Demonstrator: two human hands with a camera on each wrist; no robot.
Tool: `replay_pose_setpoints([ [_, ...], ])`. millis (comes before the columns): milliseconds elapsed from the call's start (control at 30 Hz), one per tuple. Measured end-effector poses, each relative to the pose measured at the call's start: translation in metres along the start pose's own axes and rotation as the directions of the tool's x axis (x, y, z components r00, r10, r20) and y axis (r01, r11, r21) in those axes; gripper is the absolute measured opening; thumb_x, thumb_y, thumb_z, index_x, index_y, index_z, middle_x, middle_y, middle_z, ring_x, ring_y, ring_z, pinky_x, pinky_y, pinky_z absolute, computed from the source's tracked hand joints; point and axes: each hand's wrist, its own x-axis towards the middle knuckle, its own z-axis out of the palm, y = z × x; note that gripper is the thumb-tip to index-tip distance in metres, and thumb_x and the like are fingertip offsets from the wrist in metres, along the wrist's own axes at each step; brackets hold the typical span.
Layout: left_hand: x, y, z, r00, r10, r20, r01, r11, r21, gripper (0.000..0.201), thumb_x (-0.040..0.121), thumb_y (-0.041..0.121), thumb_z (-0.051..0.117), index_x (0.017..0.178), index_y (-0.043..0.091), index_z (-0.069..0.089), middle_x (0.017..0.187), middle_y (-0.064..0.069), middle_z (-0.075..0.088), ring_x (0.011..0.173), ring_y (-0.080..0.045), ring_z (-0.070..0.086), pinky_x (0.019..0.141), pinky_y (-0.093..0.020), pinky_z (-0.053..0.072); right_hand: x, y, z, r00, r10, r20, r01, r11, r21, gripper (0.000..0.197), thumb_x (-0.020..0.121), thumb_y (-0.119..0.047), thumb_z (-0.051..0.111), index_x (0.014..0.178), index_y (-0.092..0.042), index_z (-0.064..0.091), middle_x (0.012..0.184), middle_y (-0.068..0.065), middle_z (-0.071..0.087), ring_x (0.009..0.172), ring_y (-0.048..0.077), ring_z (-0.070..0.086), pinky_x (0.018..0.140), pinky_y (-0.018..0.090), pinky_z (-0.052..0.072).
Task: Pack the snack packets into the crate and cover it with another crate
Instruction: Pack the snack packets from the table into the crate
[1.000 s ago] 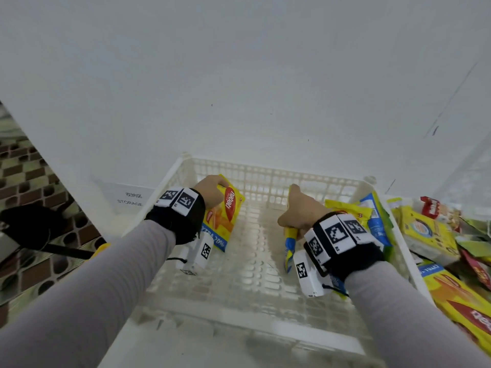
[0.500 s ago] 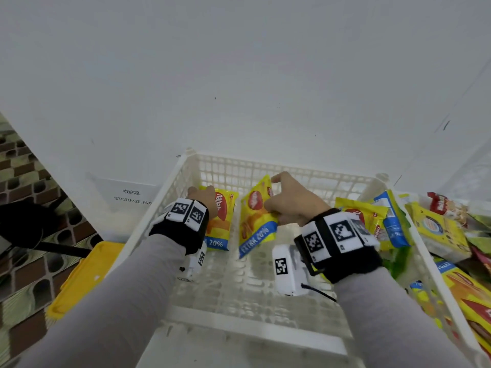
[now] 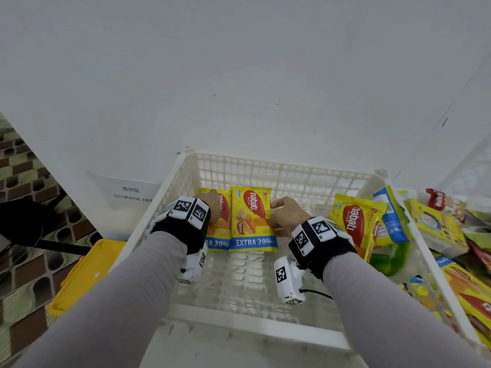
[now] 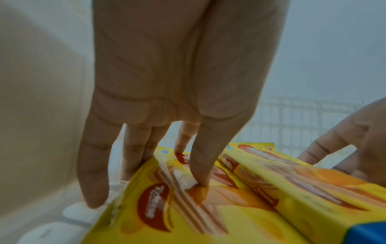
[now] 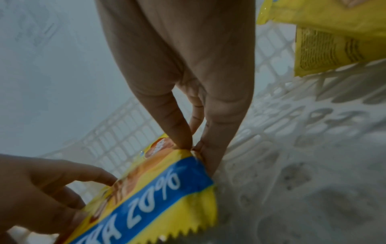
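A white slatted crate (image 3: 279, 166) holds two yellow wafer packets flat on its floor, side by side at the far left. My left hand (image 3: 210, 205) holds the left packet (image 3: 221, 229); in the left wrist view the thumb (image 4: 198, 165) presses its face (image 4: 167, 206) and two fingers reach behind its left edge. My right hand (image 3: 287, 221) pinches the right edge of the second packet (image 3: 252, 221) between thumb and fingertip (image 5: 181, 137), just above the blue band (image 5: 156, 189).
More packets lean against the crate's right wall: a yellow one (image 3: 354, 224), a blue one (image 3: 393, 221), something green (image 3: 390, 258). A pile of snack packets (image 3: 438, 229) lies outside on the right. A yellow tray (image 3: 82, 272) sits left of the crate, under a storage sign (image 3: 132, 193).
My right hand carried the second packet left and laid it flat beside the first. The left packet went from tilted to flat under my left hand.
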Motion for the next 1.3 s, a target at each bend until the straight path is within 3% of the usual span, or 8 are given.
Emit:
replay_pose_setpoints([
  [200, -0.005, 0.002, 0.006, 1.0, -0.011, -0.019, 0.012, 0.999, 0.03, 0.049, 0.097, 0.014, 0.047, 0.139, -0.001, 0.026, 0.138, -0.019, 0.044, 0.126, -0.031, 0.047, 0.099, -0.034, 0.039, -0.004, 0.003, -0.007, 0.998, 0.042, 0.042, -0.039, 0.997, -0.061, 0.03, 0.076, 0.021, 0.045, 0.072, -0.007, 0.053, 0.082, 0.016, 0.064, 0.09, 0.034, 0.062, 0.088, 0.048, 0.05],
  [467, 0.0, -0.004, 0.014, 0.995, 0.004, -0.1, -0.014, 0.995, -0.098, 0.034, 0.094, 0.006, 0.042, 0.127, 0.004, 0.047, 0.133, -0.019, 0.045, 0.118, -0.033, 0.05, 0.096, -0.037, 0.044, -0.013, -0.001, 0.003, 0.997, -0.03, -0.067, 0.007, 0.946, -0.324, 0.049, 0.086, -0.007, 0.059, 0.129, 0.003, 0.037, 0.128, 0.022, 0.051, 0.118, 0.037, 0.052, 0.097, 0.047, 0.047],
  [600, 0.002, -0.003, 0.013, 0.997, -0.019, -0.077, 0.012, 0.996, -0.088, 0.042, 0.091, 0.021, 0.054, 0.129, 0.006, 0.044, 0.137, -0.017, 0.038, 0.122, -0.033, 0.046, 0.1, -0.038, 0.042, -0.027, -0.003, 0.011, 0.992, -0.123, -0.003, 0.089, 0.737, -0.67, 0.082, 0.082, -0.045, 0.066, 0.137, 0.003, 0.029, 0.137, 0.019, 0.039, 0.127, 0.032, 0.041, 0.104, 0.04, 0.039],
  [733, -0.001, -0.001, 0.014, 1.0, 0.007, -0.025, -0.006, 0.999, 0.034, 0.089, 0.078, 0.048, 0.069, 0.143, 0.008, 0.023, 0.15, -0.021, 0.014, 0.136, -0.039, 0.024, 0.106, -0.044, 0.033, -0.033, 0.002, 0.016, 0.987, -0.123, 0.108, 0.16, 0.59, -0.792, 0.11, 0.073, -0.043, 0.076, 0.146, 0.005, 0.008, 0.148, 0.023, 0.016, 0.135, 0.037, 0.03, 0.108, 0.04, 0.035],
  [900, 0.007, -0.004, 0.021, 0.993, 0.048, 0.111, -0.06, 0.993, 0.101, 0.113, 0.068, 0.047, 0.078, 0.149, 0.017, 0.004, 0.154, -0.02, -0.002, 0.14, -0.042, 0.012, 0.11, -0.053, 0.029, -0.029, 0.008, 0.025, 0.957, -0.179, 0.228, 0.288, 0.498, -0.818, 0.06, 0.073, -0.033, 0.078, 0.116, -0.005, 0.047, 0.144, 0.031, 0.02, 0.132, 0.038, 0.032, 0.089, 0.032, 0.043],
  [1033, 0.014, -0.011, 0.025, 0.996, 0.026, 0.082, -0.033, 0.995, 0.09, 0.118, 0.071, 0.048, 0.076, 0.15, 0.018, -0.006, 0.155, -0.021, -0.009, 0.142, -0.042, 0.004, 0.114, -0.051, 0.022, -0.023, 0.011, 0.032, 0.935, -0.225, 0.275, 0.352, 0.475, -0.807, 0.067, 0.076, -0.031, 0.075, 0.126, -0.005, 0.04, 0.15, 0.031, 0.002, 0.131, 0.039, 0.037, 0.089, 0.033, 0.044],
  [1167, 0.016, -0.016, 0.02, 0.997, 0.021, 0.069, -0.02, 1.0, -0.021, 0.101, 0.073, 0.043, 0.076, 0.146, 0.013, 0.014, 0.155, -0.021, -0.006, 0.143, -0.039, 0.008, 0.113, -0.049, 0.025, -0.027, 0.007, 0.029, 0.929, -0.211, 0.304, 0.368, 0.438, -0.82, 0.067, 0.078, -0.034, 0.071, 0.13, -0.007, 0.037, 0.152, 0.029, -0.009, 0.115, 0.04, 0.053, 0.089, 0.037, 0.049],
  [1300, 0.011, -0.011, 0.014, 0.998, 0.041, 0.038, -0.042, 0.999, 0.028, 0.082, 0.075, 0.045, 0.073, 0.136, 0.007, 0.033, 0.149, -0.02, 0.02, 0.135, -0.036, 0.03, 0.106, -0.042, 0.037, -0.031, 0.0, 0.021, 0.921, -0.199, 0.334, 0.388, 0.474, -0.79, 0.044, 0.084, -0.032, 0.067, 0.112, -0.004, 0.048, 0.13, 0.022, 0.039, 0.117, 0.037, 0.048, 0.095, 0.039, 0.044],
])
